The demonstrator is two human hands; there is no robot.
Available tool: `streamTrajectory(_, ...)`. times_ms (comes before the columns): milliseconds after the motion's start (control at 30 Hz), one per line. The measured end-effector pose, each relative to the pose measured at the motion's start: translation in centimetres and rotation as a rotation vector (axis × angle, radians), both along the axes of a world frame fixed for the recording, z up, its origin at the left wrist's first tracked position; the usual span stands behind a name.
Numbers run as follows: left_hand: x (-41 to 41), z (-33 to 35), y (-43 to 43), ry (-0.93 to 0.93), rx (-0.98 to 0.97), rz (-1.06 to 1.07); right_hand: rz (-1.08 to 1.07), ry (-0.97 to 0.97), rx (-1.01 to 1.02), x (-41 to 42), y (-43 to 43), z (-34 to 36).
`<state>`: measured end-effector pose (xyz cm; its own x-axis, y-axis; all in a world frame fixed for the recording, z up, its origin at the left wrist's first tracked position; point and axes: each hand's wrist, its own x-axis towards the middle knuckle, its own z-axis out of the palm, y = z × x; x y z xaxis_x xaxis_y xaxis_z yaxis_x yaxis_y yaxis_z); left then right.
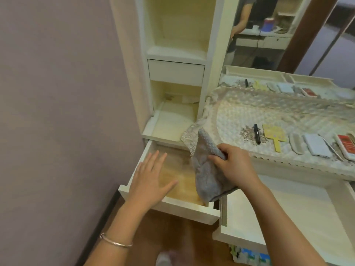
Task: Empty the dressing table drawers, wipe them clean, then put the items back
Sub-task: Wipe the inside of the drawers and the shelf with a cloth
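Your right hand (235, 166) is gripping the grey cloth (206, 179) above the open drawer (184, 208), while your left hand (151, 175) is hovering flat, fingers spread, over its left side; a pen (257, 133) and hand mirror (273, 134) are lying near the bench (240, 112) front edge

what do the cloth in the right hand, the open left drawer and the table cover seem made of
Cloth: soft grey textile, likely microfibre or terry, by its nubby weave and limp drape.
Left drawer: white matte painted or laminated board walls; floor apparently bare yellowish wood.
Table cover: pale fabric, by its lacy scalloped edge.
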<state>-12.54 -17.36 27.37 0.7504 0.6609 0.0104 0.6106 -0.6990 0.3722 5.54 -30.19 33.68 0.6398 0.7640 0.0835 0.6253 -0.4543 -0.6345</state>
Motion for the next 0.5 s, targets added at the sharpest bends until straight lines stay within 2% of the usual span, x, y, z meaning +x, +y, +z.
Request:
streamTrajectory(133, 1.8, -1.4, 2.8, -0.265, -0.631, 0.139, 0.066, 0.049, 0.042, -0.3, 4.4, 0.3)
streamTrajectory(200, 2.7, -1.8, 4.1, -0.316, -0.920, 0.205, 0.088, 0.120, 0.073, -0.2, 6.2, 0.8)
streamTrajectory(267, 3.6, -2.2, 5.3, -0.373, -1.209, 0.216, 0.102, 0.255, 0.130, -0.1, 7.8, 1.2)
streamTrajectory(333, 4.3, -2.7, 6.7, -0.512, -1.494, 0.188, 0.090, 0.442, 0.213, 0.2, 8.8, 1.5)
streamTrajectory(400, 4.8, -2.4, 7.9, -0.615, -1.686, 0.234, 0.056, 0.596, 0.258, 0.7, 9.7, 1.3)
streamTrajectory(500, 5.2, -2.6, 9.5, -0.711, -1.723, 0.281, -0.035, 0.687, 0.273, 1.9, 10.5, 0.3)
